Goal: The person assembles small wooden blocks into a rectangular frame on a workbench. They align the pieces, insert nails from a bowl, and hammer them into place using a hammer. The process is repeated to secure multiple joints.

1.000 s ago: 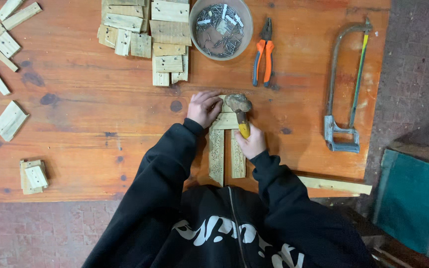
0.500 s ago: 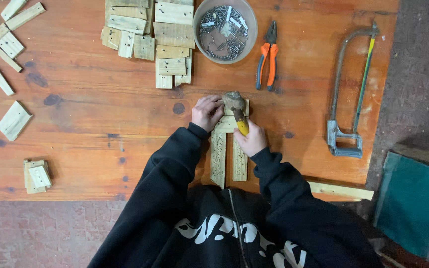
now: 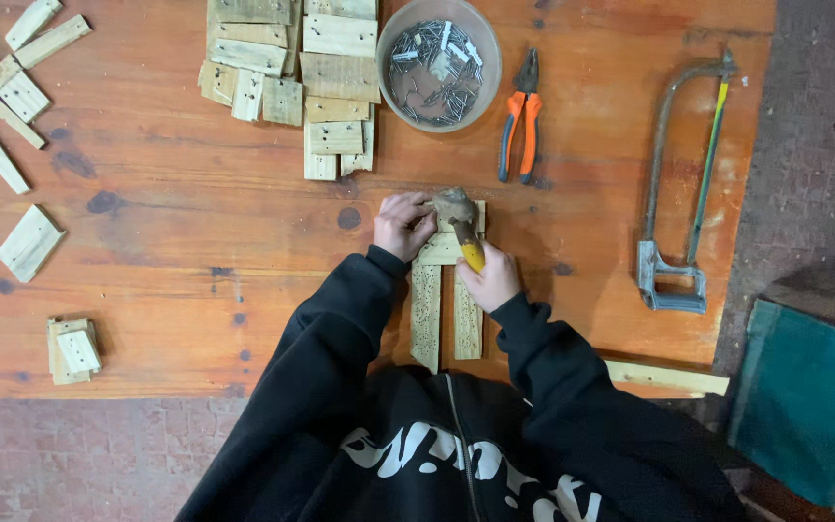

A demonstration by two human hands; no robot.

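**Inspection: hands at the slat assembly, near edge of the bench**

I see the left hand [image 3: 403,224] curled and pressed down on the cross piece [image 3: 442,249] of a small wooden slat assembly [image 3: 426,314]. I judge this grip is there to pin the wood flat; I cannot tell whether the fingers pinch a nail. The right hand [image 3: 491,280] is closed around the yellow handle of a hammer [image 3: 460,218], whose head sits over the top of the cross piece, just beside the left fingers.

The assembly lies at the middle of the bench's [image 3: 195,242] near edge, its two long slats running toward me under my sleeves. That position keeps the work close to the body.

Supplies are ranged along the far edge: a round tub of nails [image 3: 439,63], a stack of cut slats [image 3: 287,68] to its left, and orange-handled pliers [image 3: 520,121] to its right. A hacksaw [image 3: 680,193] lies toward the right edge, well apart from the work. Loose offcuts [image 3: 12,87] are scattered at the far left corner.
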